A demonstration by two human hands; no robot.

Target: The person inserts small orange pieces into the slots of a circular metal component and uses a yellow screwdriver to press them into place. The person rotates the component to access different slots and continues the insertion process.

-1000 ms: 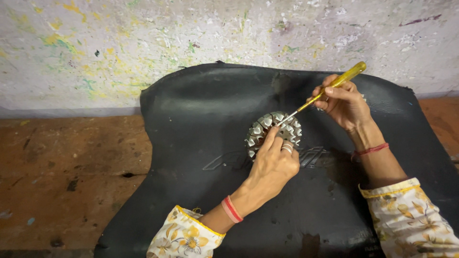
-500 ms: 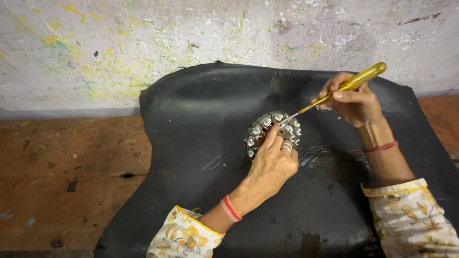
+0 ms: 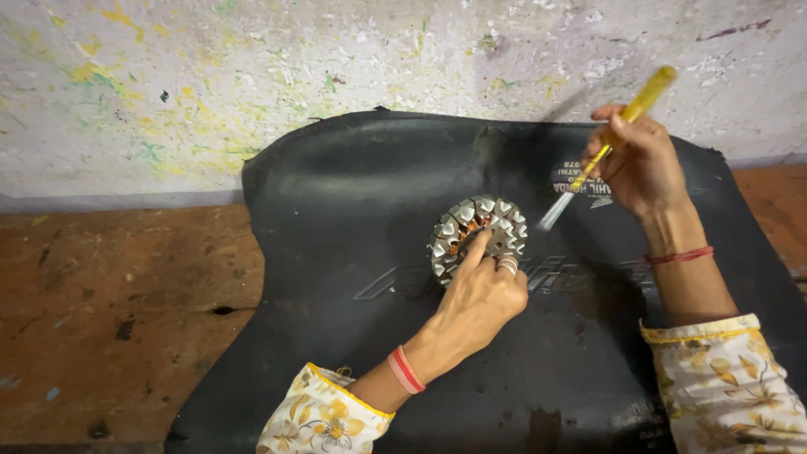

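Keep left hand [image 3: 475, 294] pressing stator [image 3: 477, 238] flat at mat [image 3: 336, 219] centre, fingers on its rim, while right hand [image 3: 639, 164], closed around screwdriver [image 3: 605, 147] at 2 o'clock, lowers tip squarely between teeth.

Light on my work is even and soft, moderately bright, without glare. Shadows under my hands are faint. The yellow-handled metal screwdriver [image 3: 601, 151] shows motion blur; everything else is sharp.

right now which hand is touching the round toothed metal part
The left hand: its fingers rest on the toothed stator core on the black rubber sheet. The right hand is raised clear, holding a yellow-handled screwdriver.
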